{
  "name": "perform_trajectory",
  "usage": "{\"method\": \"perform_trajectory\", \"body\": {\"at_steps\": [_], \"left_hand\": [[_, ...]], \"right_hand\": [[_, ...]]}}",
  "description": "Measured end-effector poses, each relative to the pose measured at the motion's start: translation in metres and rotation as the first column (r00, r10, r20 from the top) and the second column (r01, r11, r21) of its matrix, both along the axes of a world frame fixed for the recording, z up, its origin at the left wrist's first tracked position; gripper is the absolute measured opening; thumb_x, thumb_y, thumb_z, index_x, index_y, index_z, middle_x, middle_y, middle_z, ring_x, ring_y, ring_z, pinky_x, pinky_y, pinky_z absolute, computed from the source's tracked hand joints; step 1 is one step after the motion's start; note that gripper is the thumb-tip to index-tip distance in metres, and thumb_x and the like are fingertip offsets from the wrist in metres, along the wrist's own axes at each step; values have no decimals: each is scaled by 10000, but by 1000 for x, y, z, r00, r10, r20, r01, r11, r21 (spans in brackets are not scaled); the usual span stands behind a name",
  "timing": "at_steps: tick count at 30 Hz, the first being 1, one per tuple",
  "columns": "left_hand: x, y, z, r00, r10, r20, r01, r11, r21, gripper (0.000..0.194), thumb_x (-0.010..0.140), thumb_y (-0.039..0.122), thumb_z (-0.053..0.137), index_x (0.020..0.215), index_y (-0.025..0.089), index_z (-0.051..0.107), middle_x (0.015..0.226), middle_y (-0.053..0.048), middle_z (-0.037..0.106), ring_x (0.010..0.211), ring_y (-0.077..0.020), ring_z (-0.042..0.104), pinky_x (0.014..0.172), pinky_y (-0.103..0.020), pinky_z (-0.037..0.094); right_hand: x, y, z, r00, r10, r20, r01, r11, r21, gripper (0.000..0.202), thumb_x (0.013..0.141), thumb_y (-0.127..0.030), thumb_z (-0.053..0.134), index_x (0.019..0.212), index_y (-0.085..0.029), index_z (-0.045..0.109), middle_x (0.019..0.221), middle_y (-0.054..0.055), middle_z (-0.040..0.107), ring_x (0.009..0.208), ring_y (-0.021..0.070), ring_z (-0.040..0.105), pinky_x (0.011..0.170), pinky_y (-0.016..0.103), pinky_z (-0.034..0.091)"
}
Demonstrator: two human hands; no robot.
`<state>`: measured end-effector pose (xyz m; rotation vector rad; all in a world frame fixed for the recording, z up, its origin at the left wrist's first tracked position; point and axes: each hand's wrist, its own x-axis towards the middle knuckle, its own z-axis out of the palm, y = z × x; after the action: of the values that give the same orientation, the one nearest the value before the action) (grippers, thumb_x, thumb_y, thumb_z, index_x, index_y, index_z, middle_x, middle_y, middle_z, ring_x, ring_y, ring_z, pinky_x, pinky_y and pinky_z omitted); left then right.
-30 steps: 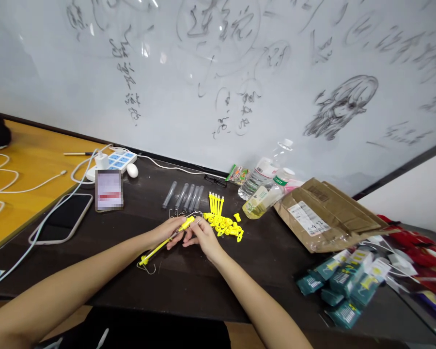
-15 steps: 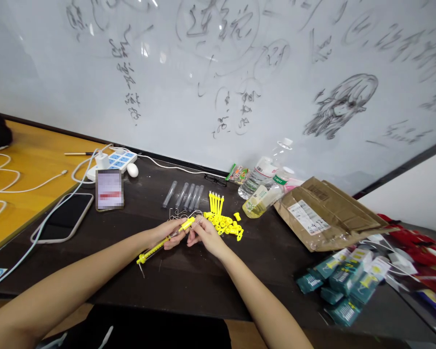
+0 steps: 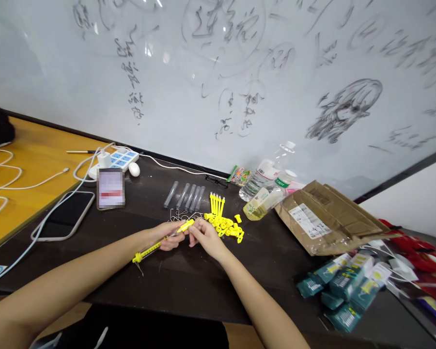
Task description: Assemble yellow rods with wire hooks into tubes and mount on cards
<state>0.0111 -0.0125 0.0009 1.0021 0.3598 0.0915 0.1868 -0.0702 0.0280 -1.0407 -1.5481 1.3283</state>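
Observation:
My left hand (image 3: 170,234) is closed round a slim tool with a clear tube and yellow ends (image 3: 147,252), which slants down to the left. A thin wire hook shows at its lower end. The fingers of my right hand (image 3: 202,235) are pinched at the tool's upper yellow end; what they grip there is too small to make out. Just behind my hands lie bent metal wires (image 3: 179,215), a pile of small yellow parts (image 3: 225,225) and a row of yellow rods (image 3: 217,205). Several clear tubes (image 3: 192,197) lie farther back.
Two phones (image 3: 63,216) (image 3: 111,189) and a power strip (image 3: 121,160) with white cables are on the left. Bottles (image 3: 259,179), a cardboard package (image 3: 316,218) and green boxes (image 3: 352,281) occupy the right. A whiteboard (image 3: 167,97) stands behind.
The wire loop that stood above my fingers at the tool's upper end no longer shows there. The tool's lower end has shifted slightly left, and the view has moved a little.

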Motion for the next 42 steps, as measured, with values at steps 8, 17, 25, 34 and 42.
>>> {"method": "perform_trajectory", "body": {"at_steps": [8, 17, 25, 34, 42], "left_hand": [[5, -19, 11, 954, 292, 62, -291, 956, -19, 465, 899, 527, 325, 649, 168, 481, 343, 74, 324, 222, -64, 215, 233, -172, 193], [8, -21, 5, 947, 313, 72, -315, 948, 31, 572, 877, 586, 316, 498, 170, 421, 302, 62, 282, 211, -59, 226, 226, -174, 201], [3, -13, 9, 996, 83, -21, -83, 996, -12, 653, 878, 613, 217, 400, 186, 345, 265, 34, 214, 215, -61, 174, 224, -178, 127], [12, -20, 8, 962, 274, 11, -274, 955, 117, 587, 900, 532, 172, 596, 155, 504, 319, 36, 350, 230, -72, 251, 264, -186, 249], [13, -25, 10, 917, 389, 89, -396, 860, 323, 351, 850, 523, 426, 830, 174, 459, 455, 50, 506, 265, -86, 412, 283, -174, 309]], "right_hand": [[1, 2, -2, 998, 10, -58, -15, 996, -87, 343, 774, -499, 588, 755, -165, 511, 486, -74, 527, 398, 65, 515, 458, 208, 518], [1, 3, -5, 985, 51, -162, -76, 986, -148, 357, 762, -510, 600, 760, -174, 480, 520, -74, 537, 442, 71, 542, 479, 234, 551], [3, 7, -8, 999, 45, -10, -44, 998, 53, 291, 814, -456, 557, 787, -168, 530, 538, -58, 540, 450, 71, 537, 493, 202, 509], [-1, 13, -18, 983, -64, -172, 59, 998, -35, 339, 755, -494, 602, 796, -208, 424, 563, -89, 532, 406, 53, 488, 420, 207, 523], [4, 11, -9, 969, -139, -203, 155, 986, 64, 306, 829, -517, 485, 855, -212, 485, 466, -104, 397, 385, 57, 370, 425, 208, 512]]}}
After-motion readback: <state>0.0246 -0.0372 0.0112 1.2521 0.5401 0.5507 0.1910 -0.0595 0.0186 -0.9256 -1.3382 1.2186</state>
